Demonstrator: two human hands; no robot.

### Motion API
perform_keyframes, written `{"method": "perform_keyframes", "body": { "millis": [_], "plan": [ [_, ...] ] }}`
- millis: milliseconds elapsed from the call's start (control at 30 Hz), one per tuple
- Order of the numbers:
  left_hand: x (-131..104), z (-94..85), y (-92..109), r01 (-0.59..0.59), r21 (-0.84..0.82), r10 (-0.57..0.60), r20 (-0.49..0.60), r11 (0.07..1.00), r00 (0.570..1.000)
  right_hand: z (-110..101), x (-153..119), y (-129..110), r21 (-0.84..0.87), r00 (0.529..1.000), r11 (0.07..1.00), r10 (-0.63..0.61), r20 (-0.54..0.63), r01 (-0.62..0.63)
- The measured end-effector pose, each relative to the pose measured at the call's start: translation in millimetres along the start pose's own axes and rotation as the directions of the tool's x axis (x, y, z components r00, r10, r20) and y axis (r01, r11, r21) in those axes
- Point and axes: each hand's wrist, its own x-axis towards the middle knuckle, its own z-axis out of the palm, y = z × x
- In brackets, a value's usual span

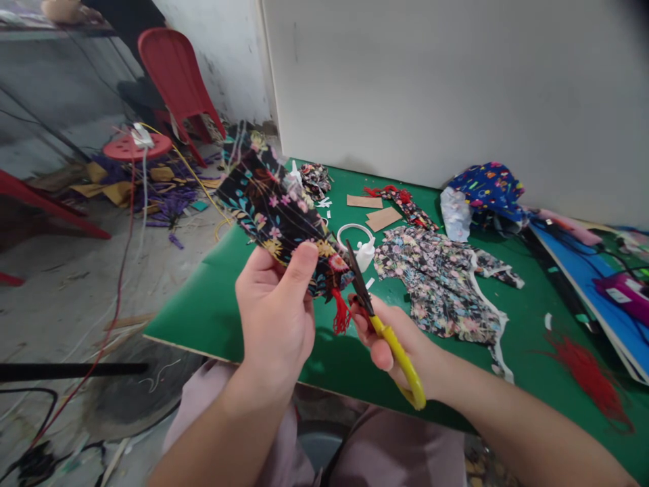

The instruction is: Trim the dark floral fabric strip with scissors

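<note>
My left hand [278, 311] grips a strip of black floral fabric [276, 206] between thumb and fingers, lifted over the table's near edge. From the fabric's lower right corner hangs a red thread tassel [341, 312]. My right hand [393, 331] is closed on a pair of scissors [388, 335] with yellow handles and dark blades. The blades point up beside the fabric's right end, close to the tassel. Whether they touch the cloth I cannot tell. Flat on the table to the right lies a floral garment piece [446, 284] with white edging.
On the green table [203, 297] lie brown cards [382, 218], a white ring-shaped item [364, 253], a floral strip with red tassels [410, 206], red threads [588, 379] and a blue patterned cloth [487, 193]. Red chairs [175, 74] and a seated person are at the left.
</note>
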Motion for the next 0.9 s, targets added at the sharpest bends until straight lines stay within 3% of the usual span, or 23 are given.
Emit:
{"method": "perform_keyframes", "body": {
  "millis": [233, 533, 900],
  "plan": [
    [3.0, -1.0, 0.2, 0.014, -0.003, -0.014, 0.017, 1.000, 1.000, -9.0, 4.3, 0.1, 0.037, 0.993, 0.998, -0.054, 0.106, 0.050],
    [4.7, -0.5, 3.8, -0.012, -0.036, 0.013, 0.035, 0.999, 0.999, -11.4, 1.8, -6.9, -0.029, 0.997, 1.000, 0.011, 0.079, -0.009],
    [5.3, -0.2, 4.9, -0.026, -0.048, 0.027, 0.029, 0.998, 0.999, -10.4, 2.1, -7.2, -0.033, 0.997, 0.999, 0.001, 0.082, 0.001]
  ]
}}
